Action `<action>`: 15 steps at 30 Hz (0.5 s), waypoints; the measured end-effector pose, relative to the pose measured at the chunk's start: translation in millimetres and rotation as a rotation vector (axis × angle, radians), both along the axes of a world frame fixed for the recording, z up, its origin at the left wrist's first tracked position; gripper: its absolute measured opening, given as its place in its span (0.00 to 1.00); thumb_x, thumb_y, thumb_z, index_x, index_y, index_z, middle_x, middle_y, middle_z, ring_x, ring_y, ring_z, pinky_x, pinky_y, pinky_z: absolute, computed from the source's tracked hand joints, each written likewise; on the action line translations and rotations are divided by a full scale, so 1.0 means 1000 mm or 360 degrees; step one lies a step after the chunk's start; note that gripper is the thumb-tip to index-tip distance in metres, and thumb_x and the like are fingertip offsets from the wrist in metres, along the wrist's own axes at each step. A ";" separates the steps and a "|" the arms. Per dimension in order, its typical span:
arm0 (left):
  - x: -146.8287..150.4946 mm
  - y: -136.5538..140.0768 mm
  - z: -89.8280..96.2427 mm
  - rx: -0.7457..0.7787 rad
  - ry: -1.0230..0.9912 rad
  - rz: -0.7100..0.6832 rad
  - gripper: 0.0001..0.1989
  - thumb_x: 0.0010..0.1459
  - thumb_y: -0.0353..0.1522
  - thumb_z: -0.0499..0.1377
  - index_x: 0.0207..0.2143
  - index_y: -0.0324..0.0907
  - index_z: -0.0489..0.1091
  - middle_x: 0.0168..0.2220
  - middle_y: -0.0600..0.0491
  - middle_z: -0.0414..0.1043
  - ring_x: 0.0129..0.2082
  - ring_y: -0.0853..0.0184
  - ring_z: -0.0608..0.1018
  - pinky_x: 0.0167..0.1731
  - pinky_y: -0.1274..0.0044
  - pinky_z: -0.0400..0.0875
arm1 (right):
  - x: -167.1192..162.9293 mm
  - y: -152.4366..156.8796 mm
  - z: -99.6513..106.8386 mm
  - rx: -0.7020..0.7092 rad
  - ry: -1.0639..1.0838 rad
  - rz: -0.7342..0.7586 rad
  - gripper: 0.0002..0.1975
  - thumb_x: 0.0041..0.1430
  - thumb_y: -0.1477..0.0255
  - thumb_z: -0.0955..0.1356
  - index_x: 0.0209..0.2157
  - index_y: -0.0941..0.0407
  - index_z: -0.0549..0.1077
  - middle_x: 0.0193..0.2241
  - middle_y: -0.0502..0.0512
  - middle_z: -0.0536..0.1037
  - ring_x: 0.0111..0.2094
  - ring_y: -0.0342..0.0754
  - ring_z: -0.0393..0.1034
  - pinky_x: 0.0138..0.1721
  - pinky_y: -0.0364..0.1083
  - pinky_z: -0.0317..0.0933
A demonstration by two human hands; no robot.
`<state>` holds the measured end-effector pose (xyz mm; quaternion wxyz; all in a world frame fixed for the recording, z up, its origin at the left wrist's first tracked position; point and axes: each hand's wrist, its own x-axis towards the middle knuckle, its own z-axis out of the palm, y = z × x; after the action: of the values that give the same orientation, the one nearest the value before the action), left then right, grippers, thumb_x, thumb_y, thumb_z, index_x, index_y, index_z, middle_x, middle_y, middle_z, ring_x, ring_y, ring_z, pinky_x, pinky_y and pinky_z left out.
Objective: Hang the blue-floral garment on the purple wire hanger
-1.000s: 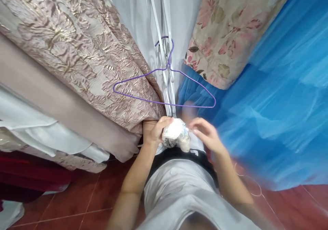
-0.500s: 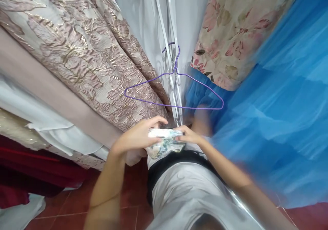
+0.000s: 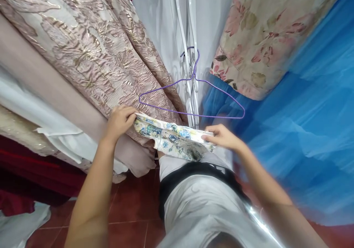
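Note:
Stretched between my two hands is a white garment printed with blue, yellow and grey flowers; what kind of garment it is I cannot tell. My left hand pinches its left end between thumb and fingers. At the other end, my right hand grips the upper edge. Its lower edge hangs loose in front of my waist. Just above the cloth, a purple wire hanger hangs by its hook among white straps, with nothing on it.
On the left hang a pink and gold brocade fabric and several other garments. A floral cloth and a blue tulle dress hang on the right. Red tiles cover the floor.
My hands have moved apart, the left one outward to the left and the right one to the right. The bunched floral garment is now spread out between them.

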<state>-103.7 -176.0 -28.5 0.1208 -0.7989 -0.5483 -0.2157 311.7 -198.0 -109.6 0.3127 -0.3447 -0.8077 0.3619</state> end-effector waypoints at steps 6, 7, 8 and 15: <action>0.009 0.008 0.001 0.0372 -0.0243 0.0150 0.13 0.64 0.29 0.49 0.43 0.47 0.73 0.53 0.60 0.78 0.44 0.60 0.71 0.50 0.67 0.68 | -0.001 -0.023 0.018 0.0727 0.0061 -0.0234 0.17 0.70 0.62 0.65 0.32 0.56 0.79 0.26 0.54 0.78 0.27 0.46 0.69 0.33 0.44 0.60; 0.011 0.011 0.003 0.0411 -0.0282 0.0145 0.13 0.64 0.29 0.50 0.43 0.47 0.73 0.55 0.61 0.77 0.44 0.60 0.71 0.51 0.66 0.68 | -0.003 -0.025 0.020 0.0772 0.0099 -0.0278 0.17 0.70 0.62 0.65 0.32 0.56 0.79 0.26 0.54 0.78 0.27 0.46 0.69 0.33 0.44 0.60; 0.013 0.016 0.006 0.0439 -0.0312 0.0125 0.13 0.63 0.27 0.50 0.43 0.46 0.72 0.57 0.61 0.76 0.46 0.60 0.72 0.53 0.65 0.68 | -0.006 -0.026 0.021 0.0790 0.0142 -0.0331 0.17 0.70 0.63 0.65 0.32 0.56 0.78 0.25 0.54 0.78 0.26 0.45 0.68 0.32 0.44 0.60; 0.034 0.063 0.027 0.0633 -0.0670 -0.0126 0.12 0.61 0.25 0.50 0.39 0.45 0.72 0.51 0.48 0.75 0.56 0.58 0.74 0.59 0.63 0.67 | -0.019 -0.015 0.017 0.0389 0.0582 -0.0595 0.14 0.68 0.61 0.66 0.38 0.57 0.77 0.30 0.53 0.78 0.29 0.46 0.70 0.29 0.43 0.61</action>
<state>-69.8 -112.8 -1.2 0.1503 -0.7179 -0.4767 -0.4846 292.9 -212.8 -93.0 0.5537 -0.3763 -0.6980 0.2542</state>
